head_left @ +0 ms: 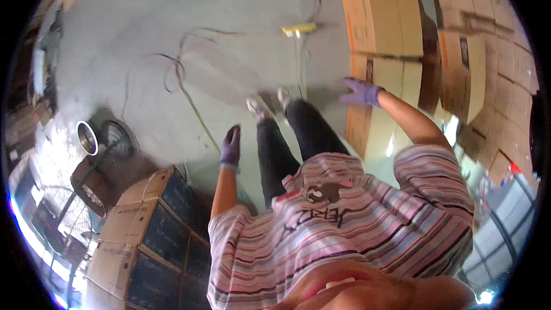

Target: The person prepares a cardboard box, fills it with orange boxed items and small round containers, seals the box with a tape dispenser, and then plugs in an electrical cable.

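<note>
My left hand (231,146), in a purple glove with dark fingertips, hangs over the grey floor beside my left leg. It holds nothing that I can see, and its fingers look stretched out. My right hand (361,93), also in a purple glove, reaches out to the right with its fingers spread. It is in front of a tall cardboard box (360,23) with an orange stripe; whether it touches the box I cannot tell.
On the floor (229,0) lie a dark cable (179,72) and a long-handled tool with a yellow head (299,28). Dark-sided cartons (155,247) stand at lower left, near a metal bowl (87,138) and round base (119,138). More cartons (505,80) stack up at right.
</note>
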Tool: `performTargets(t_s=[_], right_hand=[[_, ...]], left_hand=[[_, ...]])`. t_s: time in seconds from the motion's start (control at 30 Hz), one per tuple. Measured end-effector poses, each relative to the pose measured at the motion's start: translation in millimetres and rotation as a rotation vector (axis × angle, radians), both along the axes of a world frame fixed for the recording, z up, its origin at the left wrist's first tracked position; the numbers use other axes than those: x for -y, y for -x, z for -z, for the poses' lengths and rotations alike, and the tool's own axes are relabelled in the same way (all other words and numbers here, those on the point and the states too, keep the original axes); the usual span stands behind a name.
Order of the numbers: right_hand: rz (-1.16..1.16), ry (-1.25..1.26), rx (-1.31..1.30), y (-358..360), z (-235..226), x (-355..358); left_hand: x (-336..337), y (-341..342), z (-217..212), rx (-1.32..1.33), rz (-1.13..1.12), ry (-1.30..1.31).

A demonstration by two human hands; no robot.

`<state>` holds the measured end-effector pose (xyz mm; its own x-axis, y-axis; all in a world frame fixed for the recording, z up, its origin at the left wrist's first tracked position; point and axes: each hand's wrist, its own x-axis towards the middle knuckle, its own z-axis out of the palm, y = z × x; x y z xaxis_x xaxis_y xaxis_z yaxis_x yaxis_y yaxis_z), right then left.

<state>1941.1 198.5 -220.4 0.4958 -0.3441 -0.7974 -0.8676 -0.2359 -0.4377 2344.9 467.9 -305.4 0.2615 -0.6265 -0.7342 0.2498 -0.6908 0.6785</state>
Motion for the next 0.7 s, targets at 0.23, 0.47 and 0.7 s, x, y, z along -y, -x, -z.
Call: performTargets(t_s=[0.23, 0.47, 0.7], right_hand=[[0.378, -0.322, -0.166, 20.6, 134.8, -88.9], [0.586, -0.367, -0.326, 2.0, 302.0, -56.0], [0.776, -0.082, -0.113, -56.0, 490.8, 18.4]], left_hand=[[58.6, 41.6, 94.8, 0.213, 0.683, 0.018], [218.1, 49.0, 208.3, 0.447, 0.879, -0.022], [366.5, 89.6, 422.6, 0.647, 1.482, 0.425]])
